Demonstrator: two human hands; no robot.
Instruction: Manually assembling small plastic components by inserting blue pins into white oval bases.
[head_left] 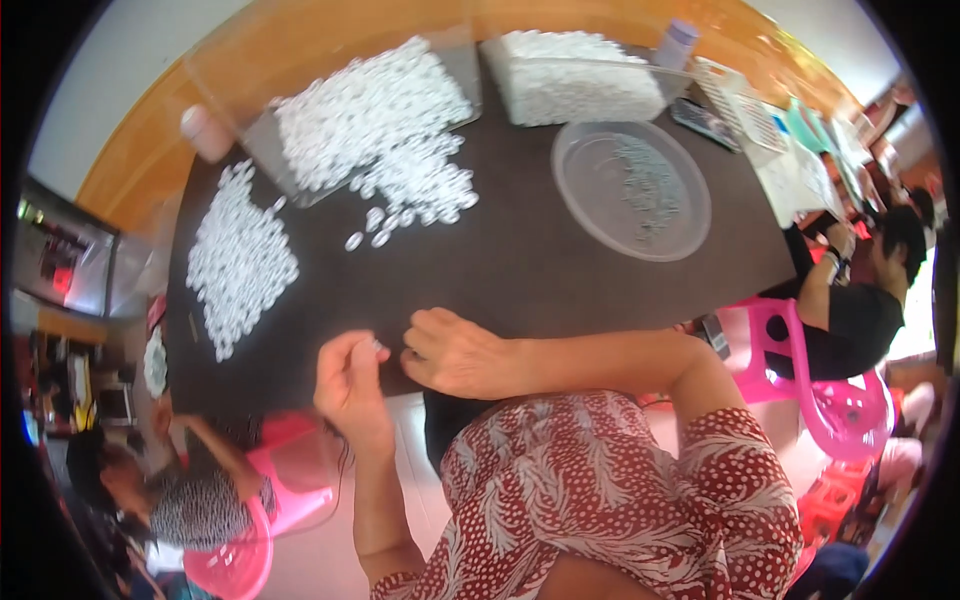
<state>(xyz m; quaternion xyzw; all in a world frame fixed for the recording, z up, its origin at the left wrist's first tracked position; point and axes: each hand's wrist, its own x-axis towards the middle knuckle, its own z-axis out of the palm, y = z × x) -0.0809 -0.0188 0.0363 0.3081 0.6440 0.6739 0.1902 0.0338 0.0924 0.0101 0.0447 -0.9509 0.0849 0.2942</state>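
- At the near edge of the dark table (520,270), your two hands sit close together, almost touching.
- Your left hand (350,385) is curled, its fingers pinched narrowly on a small white piece (379,347) held at the fingertips, just over the table's edge.
- Your right hand (455,352) rests knuckles-up on the tabletop, fingers folded under; you cannot tell from this view whether it grips anything.
- Farther up the table to your left lies a flat spread of small white pieces (240,260), laid out roughly in rows.
- Beyond that, a heap of the same white pieces (375,105) spills out of a clear bag (240,70) toward the middle of the table, with loose ones (375,230) scattered at its near end.
- Beside the heap stands a clear box (575,80) filled with white pieces.
- To your right of centre sits a clear round bowl (630,190) holding a thin scatter of tiny grey bits.
- Behind the bowl lie a calculator (705,122) and some papers (790,170).
- Another person sits on a pink plastic chair (830,400) at your right, and one more on a pink chair (250,530) at your lower left.
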